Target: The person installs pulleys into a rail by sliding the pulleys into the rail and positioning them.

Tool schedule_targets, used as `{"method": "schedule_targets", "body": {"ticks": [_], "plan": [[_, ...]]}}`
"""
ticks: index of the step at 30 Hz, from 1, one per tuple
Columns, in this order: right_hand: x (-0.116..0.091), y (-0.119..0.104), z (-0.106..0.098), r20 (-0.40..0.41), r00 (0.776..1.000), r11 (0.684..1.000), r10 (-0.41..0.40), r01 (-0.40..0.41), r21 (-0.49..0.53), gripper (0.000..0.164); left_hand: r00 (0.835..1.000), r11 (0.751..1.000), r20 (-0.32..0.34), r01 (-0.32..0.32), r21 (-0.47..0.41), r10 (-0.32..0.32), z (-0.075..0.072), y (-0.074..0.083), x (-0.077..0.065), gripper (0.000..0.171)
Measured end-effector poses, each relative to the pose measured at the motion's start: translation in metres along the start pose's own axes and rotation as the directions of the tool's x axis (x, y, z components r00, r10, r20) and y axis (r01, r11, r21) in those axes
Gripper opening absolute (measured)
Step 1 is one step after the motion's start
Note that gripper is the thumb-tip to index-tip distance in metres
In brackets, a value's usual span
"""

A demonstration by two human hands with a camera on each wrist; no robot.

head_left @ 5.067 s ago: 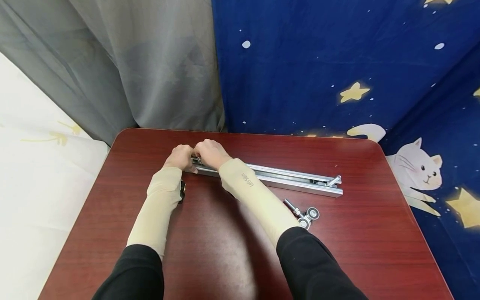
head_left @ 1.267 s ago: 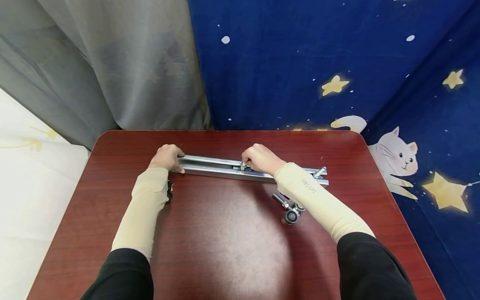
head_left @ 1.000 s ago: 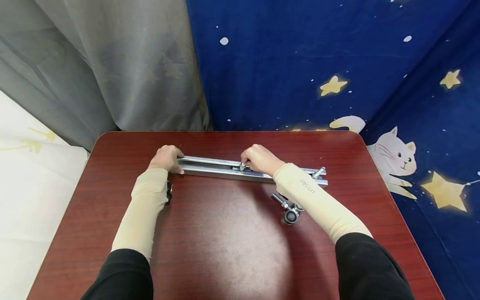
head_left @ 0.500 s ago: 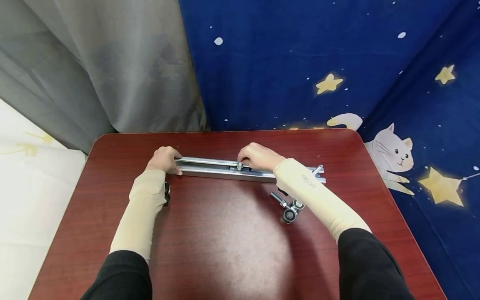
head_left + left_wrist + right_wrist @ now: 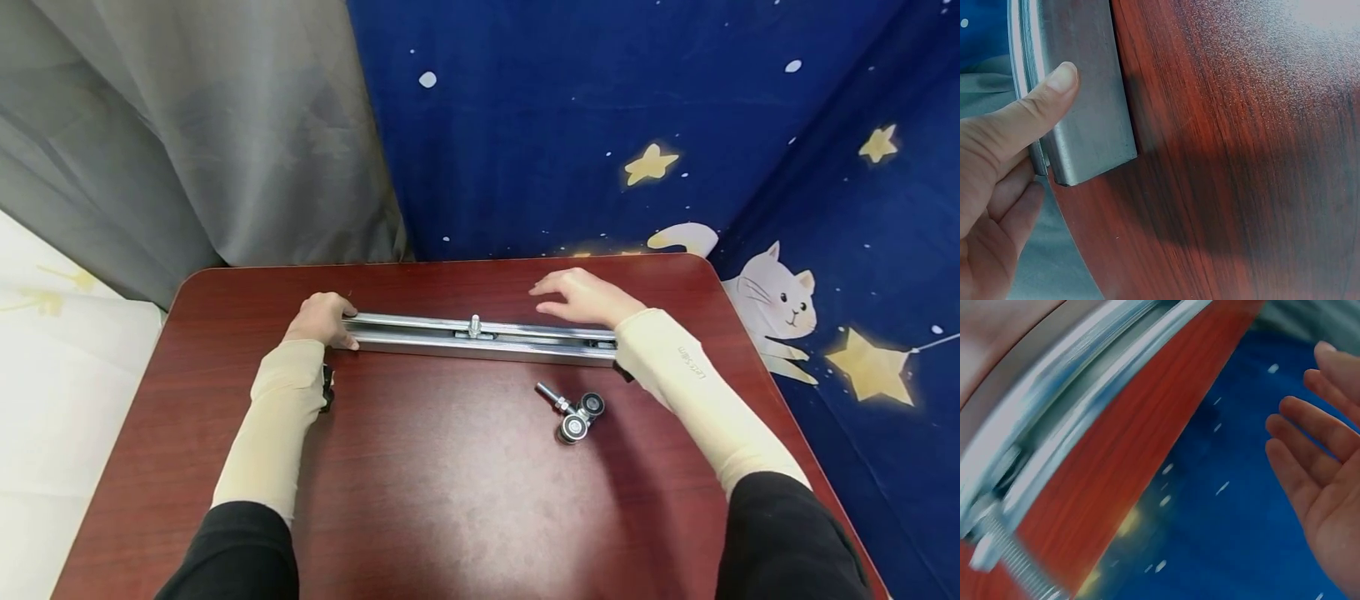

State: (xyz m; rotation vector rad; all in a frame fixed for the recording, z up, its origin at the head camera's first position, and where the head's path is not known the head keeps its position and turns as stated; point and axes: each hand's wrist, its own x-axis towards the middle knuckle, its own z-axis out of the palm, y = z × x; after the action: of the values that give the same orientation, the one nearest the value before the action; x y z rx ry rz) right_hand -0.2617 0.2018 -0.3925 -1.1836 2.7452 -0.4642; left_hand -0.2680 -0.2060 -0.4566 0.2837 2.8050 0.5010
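A long silver metal channel rail (image 5: 420, 347) lies across the table with its slot facing up. My left hand (image 5: 318, 321) grips its left end; in the left wrist view the thumb (image 5: 1054, 94) presses on the side wall, with the other fingers partly hidden behind. Midway along the slot stands an upright bolt (image 5: 475, 327) on a carriage sunk in the rail. My right hand (image 5: 588, 300) hovers above the right part of the rail, fingers apart and holding nothing. A second threaded bolt (image 5: 1016, 556) sticks out near the rail's right end, blurred in the right wrist view.
A loose roller trolley (image 5: 573, 417) with wheels and a threaded bolt lies on the reddish-brown table (image 5: 420, 467), in front of the rail. Grey (image 5: 285, 133) and blue curtains (image 5: 540, 125) hang behind the far edge.
Both hands were at the rail's left end. My right hand then held the bolt partway along the rail; now it has let go and moved right. The left hand stays at the left end.
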Motion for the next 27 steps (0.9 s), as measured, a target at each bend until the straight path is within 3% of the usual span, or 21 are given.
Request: {"method": "schedule_targets", "body": {"ticks": [6,10,15,20,22,27], "plan": [[-0.037,0.025,-0.008,-0.010,0.991,0.991,0.130,-0.130,0.002,0.047,1.000,1.000,0.000,-0.001,0.004,0.001,-0.002,0.000,-0.001,0.062],[-0.060,0.044,-0.015,0.016,0.968,0.967,0.250,-0.251,0.039,0.063,1.000,1.000,-0.014,-0.011,0.019,0.012,-0.003,-0.003,-0.001,0.062],[-0.088,0.067,-0.012,0.125,0.902,0.904,0.414,-0.424,0.062,0.083,1.000,1.000,-0.017,-0.016,0.024,0.016,-0.004,-0.003,0.000,0.062],[-0.104,0.079,0.000,0.206,0.843,0.862,0.498,-0.506,-0.014,0.086,1.000,1.000,-0.011,-0.001,0.009,0.001,-0.003,-0.002,0.001,0.063],[-0.109,0.081,0.006,0.215,0.836,0.860,0.505,-0.508,-0.047,0.085,1.000,1.000,-0.011,0.000,0.004,0.000,-0.002,-0.002,0.002,0.063],[-0.116,0.085,0.022,0.199,0.856,0.878,0.478,-0.472,-0.078,0.079,1.000,1.000,-0.015,-0.003,0.009,0.003,0.000,-0.001,0.003,0.063]]}}
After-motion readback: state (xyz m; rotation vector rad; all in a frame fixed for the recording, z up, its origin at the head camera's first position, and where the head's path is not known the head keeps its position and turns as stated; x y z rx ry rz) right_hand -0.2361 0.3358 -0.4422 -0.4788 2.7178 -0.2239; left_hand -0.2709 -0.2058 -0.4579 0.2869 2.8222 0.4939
